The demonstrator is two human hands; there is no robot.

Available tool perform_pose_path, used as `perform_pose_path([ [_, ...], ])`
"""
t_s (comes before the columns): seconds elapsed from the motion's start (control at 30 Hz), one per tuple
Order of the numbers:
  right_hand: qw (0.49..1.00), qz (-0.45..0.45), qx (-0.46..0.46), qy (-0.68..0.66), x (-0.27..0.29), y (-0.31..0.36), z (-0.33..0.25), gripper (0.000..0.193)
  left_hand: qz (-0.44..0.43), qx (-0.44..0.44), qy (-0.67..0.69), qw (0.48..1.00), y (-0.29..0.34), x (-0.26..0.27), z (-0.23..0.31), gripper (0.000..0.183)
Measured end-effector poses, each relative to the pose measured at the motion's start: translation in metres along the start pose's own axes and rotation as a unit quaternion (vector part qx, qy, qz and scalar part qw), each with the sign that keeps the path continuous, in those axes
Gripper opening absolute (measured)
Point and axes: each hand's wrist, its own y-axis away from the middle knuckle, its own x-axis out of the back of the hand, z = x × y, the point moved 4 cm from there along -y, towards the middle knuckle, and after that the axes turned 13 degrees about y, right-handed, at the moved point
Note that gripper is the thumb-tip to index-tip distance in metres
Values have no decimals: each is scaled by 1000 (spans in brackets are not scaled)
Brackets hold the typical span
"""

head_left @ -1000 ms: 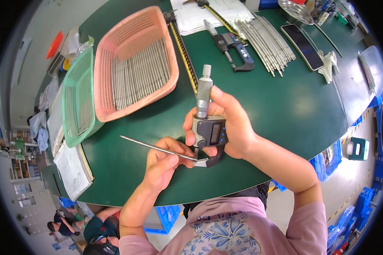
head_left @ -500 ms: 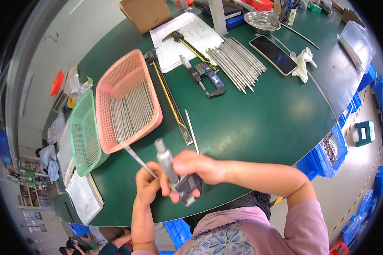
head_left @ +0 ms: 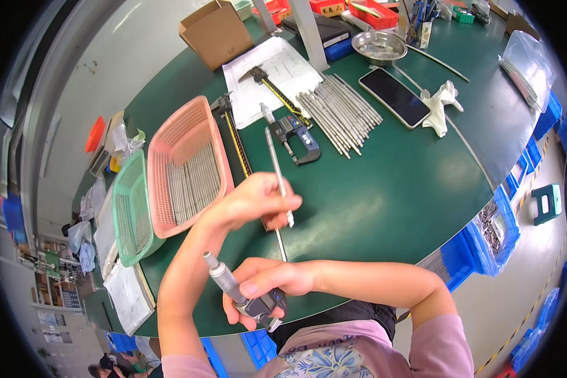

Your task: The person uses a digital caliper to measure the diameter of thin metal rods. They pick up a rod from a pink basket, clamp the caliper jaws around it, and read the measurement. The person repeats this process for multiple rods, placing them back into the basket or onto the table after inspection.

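My left hand (head_left: 261, 198) is closed around a thin grey metal rod (head_left: 274, 154), which stretches from beside the far micrometer to just below my fingers. Close to my body, my right hand (head_left: 268, 286) grips a digital micrometer (head_left: 225, 279), its silver thimble pointing up and left; nothing visible sits in its jaws. Between my hands, part of a second rod (head_left: 281, 246) lies on the green table (head_left: 372, 208). Beyond my left hand rests another digital micrometer (head_left: 293, 137). A long caliper (head_left: 236, 142) is partly covered by my left hand.
A pink basket (head_left: 159, 183) of rods and a green basket (head_left: 121, 220) stand at left. Several rods (head_left: 340, 113) lie in a row at the back, near a phone (head_left: 395, 97), a white glove (head_left: 441, 107), paper sheets (head_left: 277, 60) and a steel bowl (head_left: 379, 47).
My left hand, with the rod, has moved away from the right hand's micrometer, up and to the right over the table. The right hand's micrometer is lower and further left. The view has shifted slightly.
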Motion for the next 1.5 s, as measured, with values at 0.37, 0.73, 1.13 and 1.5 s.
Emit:
perform_pose_path([
  [0.37,991,128,27,-17,25,2,-2,42,62,63,-59,994,-109,1,41,34],
  [0.73,983,175,-6,-58,40,1,10,45,139,-78,-63,985,-48,44,59,28],
  [1.13,981,169,-34,-86,45,1,32,60,433,-81,-367,820,68,189,-24,23],
  [1.5,982,172,-37,-66,42,1,27,66,445,-119,-412,786,-8,179,3,44],
])
